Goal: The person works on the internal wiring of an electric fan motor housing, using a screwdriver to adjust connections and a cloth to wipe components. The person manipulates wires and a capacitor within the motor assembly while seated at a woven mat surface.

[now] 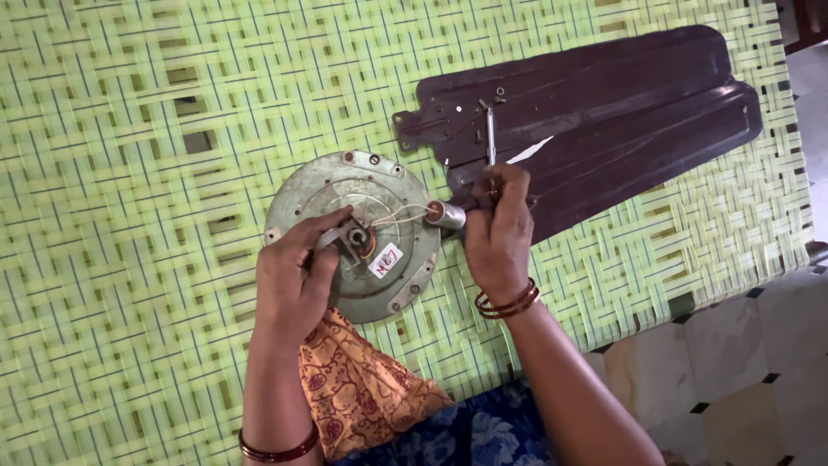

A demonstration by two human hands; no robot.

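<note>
Motor housing (349, 233), a round grey-green metal disc from a ceiling fan, lies flat on the woven yellow-green webbing (129, 173) of a cot. Left hand (293, 285) rests on its near-left half, fingers closed around a small dark block (354, 237) at the hub, thumb side hard to see. Judged heavy and rigid for its size; cast metal with windings inside would not flex, and the smooth face looks slippery, so the rim or the hub is the better hold. A white sticker (385, 259) sits just right of that grip. Thin pale wires (405, 214) run from the hub rightward; these look fragile and would not bear pulling.

Right hand (498, 229) is closed on a small silver cylinder (447, 215), probably a capacitor, at the disc's right edge, and the same fist pinches a slim screwdriver (490, 138) whose shaft points up and away from the grip. Beyond its tip lie two dark brown fan blades (604, 112), overlapping, thin sheet metal, likely light but springy, with loose screws (498, 93) on the nearer root.

Hidden: the screwdriver handle inside the fist, the wire ends, the disc's near edge under orange patterned cloth (362, 388). Blade tips are partly cut off at the right. Tiled floor (742, 362) shows below the cot.
</note>
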